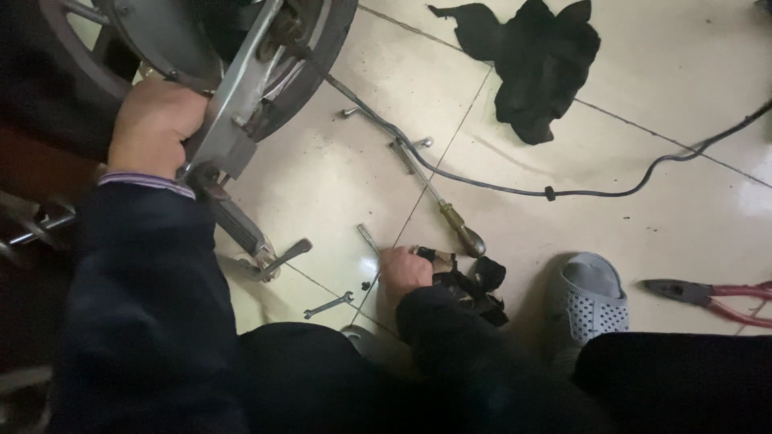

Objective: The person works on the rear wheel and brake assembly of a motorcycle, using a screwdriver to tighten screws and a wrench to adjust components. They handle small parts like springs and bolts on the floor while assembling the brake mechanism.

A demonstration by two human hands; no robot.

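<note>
The left hand (153,124) grips the metal arm (241,88) by the wheel (310,68), fingers wrapped; the right hand (404,271) seems curled around a wrench (368,239) on the floor (643,217).

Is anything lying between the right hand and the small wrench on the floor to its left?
Nothing visible blocks it. The right hand rests on the floor by a dark rag, and only bare tile separates it from the small wrench. The left hand is up on the metal arm by the wheel.
</note>
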